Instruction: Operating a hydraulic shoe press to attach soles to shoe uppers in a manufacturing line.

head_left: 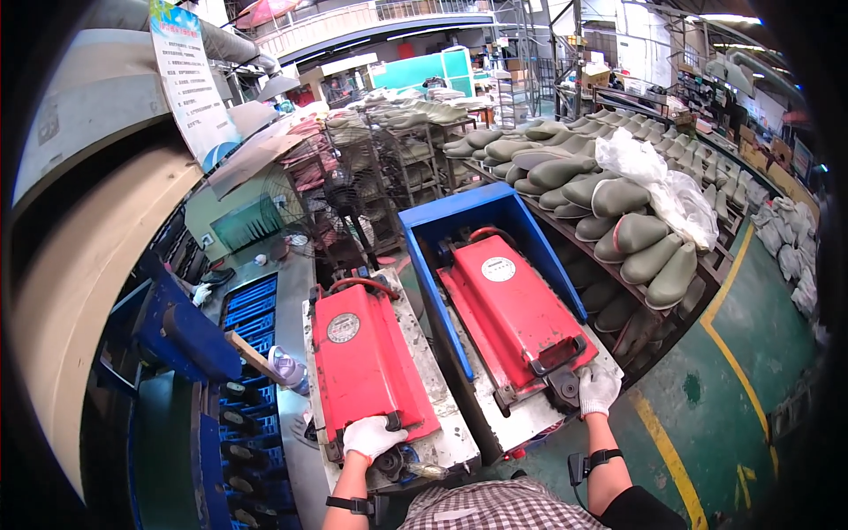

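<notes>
Left hand point(371, 436), gloved, closed on the near handle of the left red mould press point(367, 358); right hand point(599, 389), gloved, gripping the right red mould press point(517, 309) handle. Both lids lie shut. Green boot lasts point(618, 221) racked right.

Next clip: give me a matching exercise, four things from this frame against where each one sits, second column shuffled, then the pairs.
Things:
1. left hand
2. right hand
3. grey-green boots
4. white plastic bag

Places:
A. lying on top of the boots on the rack
B. at the near end of the red mould that sits in the blue box
C. in rows on the rack to the right
D. at the near end of the left red mould, by its black handle

Pairs: 1-D, 2-B, 3-C, 4-A
</notes>
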Tool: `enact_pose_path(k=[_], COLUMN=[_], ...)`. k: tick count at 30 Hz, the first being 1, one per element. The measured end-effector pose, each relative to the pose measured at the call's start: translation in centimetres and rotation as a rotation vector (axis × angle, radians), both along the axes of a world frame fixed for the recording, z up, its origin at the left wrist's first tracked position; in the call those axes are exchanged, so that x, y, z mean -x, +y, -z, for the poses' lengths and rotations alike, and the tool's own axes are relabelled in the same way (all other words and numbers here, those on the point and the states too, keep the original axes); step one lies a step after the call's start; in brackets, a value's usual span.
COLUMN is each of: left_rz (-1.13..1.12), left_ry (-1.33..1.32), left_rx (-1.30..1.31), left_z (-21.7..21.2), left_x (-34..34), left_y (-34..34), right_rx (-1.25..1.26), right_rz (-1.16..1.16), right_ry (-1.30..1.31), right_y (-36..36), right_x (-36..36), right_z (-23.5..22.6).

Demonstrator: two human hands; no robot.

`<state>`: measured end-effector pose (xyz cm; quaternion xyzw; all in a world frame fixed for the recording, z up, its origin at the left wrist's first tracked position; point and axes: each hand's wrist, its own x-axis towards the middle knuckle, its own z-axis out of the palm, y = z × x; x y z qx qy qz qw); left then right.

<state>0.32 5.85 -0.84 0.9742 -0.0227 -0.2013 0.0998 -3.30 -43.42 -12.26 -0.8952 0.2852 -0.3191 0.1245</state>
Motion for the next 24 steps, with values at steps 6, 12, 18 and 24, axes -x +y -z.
enact_pose_path(k=[6,12,18,24], left_rz=[-0.022,-0.015,-0.015,-0.014], left_ry=[-0.017,0.017,-0.024,-0.025], left_rx=[0.014,-0.008,0.003,-0.002], left_z=[0.7,0.7,1.1,1.7], left_x=[-0.1,-0.2,-0.2,-0.3], left_y=[0.2,0.2,0.3,0.5], right_rx=[0.034,0.07,0.069,0.02], right_rz=[0.014,0.0,0.006,0.01], right_ry=[0.039,-0.011,-0.003,0.003], right_y=[-0.3,-0.5,-0.5,-0.3], right_x=[-0.1,-0.1,0.0,0.0], right_z=[0.4,1.0,0.8,0.5])
